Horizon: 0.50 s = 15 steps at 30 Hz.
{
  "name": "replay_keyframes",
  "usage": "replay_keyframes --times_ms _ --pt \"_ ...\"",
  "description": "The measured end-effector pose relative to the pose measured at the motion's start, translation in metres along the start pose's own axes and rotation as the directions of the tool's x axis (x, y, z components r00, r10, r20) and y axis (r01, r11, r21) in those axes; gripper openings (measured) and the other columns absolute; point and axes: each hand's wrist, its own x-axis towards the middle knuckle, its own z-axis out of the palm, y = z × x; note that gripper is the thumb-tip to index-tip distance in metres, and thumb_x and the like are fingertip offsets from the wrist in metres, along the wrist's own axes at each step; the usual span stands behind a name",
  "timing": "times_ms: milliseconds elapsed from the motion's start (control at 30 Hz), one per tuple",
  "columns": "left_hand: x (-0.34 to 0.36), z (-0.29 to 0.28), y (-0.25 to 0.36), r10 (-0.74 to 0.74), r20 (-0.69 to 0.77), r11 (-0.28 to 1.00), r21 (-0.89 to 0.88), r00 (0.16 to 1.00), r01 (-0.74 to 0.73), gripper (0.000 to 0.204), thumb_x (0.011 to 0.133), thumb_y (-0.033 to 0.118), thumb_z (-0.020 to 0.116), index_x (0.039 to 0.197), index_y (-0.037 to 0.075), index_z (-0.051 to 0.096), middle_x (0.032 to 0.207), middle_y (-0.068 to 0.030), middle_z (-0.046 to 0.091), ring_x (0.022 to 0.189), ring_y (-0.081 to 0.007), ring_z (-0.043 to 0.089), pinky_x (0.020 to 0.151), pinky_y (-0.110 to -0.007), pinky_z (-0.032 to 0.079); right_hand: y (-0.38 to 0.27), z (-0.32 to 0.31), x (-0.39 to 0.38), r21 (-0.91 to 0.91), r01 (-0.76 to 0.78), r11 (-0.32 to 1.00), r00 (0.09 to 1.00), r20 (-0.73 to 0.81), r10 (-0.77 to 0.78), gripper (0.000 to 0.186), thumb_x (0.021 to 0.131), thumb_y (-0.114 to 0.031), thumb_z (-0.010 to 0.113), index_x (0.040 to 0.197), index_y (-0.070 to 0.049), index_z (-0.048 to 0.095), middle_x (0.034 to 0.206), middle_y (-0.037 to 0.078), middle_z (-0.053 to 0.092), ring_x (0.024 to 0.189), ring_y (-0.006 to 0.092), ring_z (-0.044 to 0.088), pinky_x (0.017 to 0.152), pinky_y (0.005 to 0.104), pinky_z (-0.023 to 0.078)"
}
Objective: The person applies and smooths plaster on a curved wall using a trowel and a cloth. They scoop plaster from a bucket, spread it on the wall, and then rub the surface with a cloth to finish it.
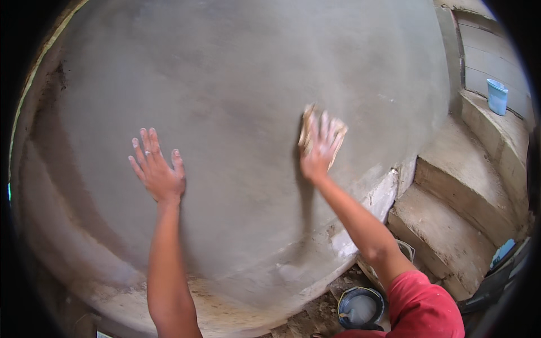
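Note:
A grey plastered wall (242, 84) fills most of the view, its surface smooth and faintly blotched. My left hand (160, 172) lies against it on the left, fingers spread, dusty at the tips, with nothing in it. Farther right, my right hand (319, 151) presses a tan crumpled pad (338, 130) to the plaster, fingers stretched over it. Whether the pad is paper, cloth or sponge I cannot tell; my palm and fingers hide its middle. Its edges show on both sides of the hand.
Concrete steps (445, 219) rise on the right, with a light blue container (497, 97) on a ledge above them. Below, near my red right sleeve (422, 310), a black bucket (342, 307) holds greyish liquid. Another bucket (407, 250) stands partly behind my right arm.

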Motion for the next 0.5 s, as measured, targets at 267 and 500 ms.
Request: replay_keyframes --times_ms 267,500 --pt "0.002 0.001 0.008 -0.001 -0.019 1.000 -0.016 1.000 0.001 0.079 0.101 0.036 0.059 0.173 0.021 0.030 0.180 -0.0009 0.032 0.165 -0.0326 0.027 0.135 -0.059 0.018 0.026 0.003 0.052 0.058 -0.240 0.969 0.964 -0.106 0.245 0.074 0.102 -0.034 0.067 0.170 -0.024 0.040 0.180 0.013 0.028 0.166 0.0442 0.019 0.130 0.0685 0.007" --pt "0.006 0.008 0.002 0.019 -0.034 1.000 -0.022 0.999 -0.020 0.078 0.102 0.038 0.057 0.173 0.022 0.031 0.179 -0.0013 0.032 0.165 -0.0327 0.028 0.134 -0.059 0.018 0.032 -0.004 -0.080 -0.031 0.040 0.999 0.985 0.167 -0.034 0.084 0.091 -0.014 0.071 0.170 -0.018 0.040 0.181 0.018 0.021 0.167 0.0451 0.013 0.131 0.0678 0.002"
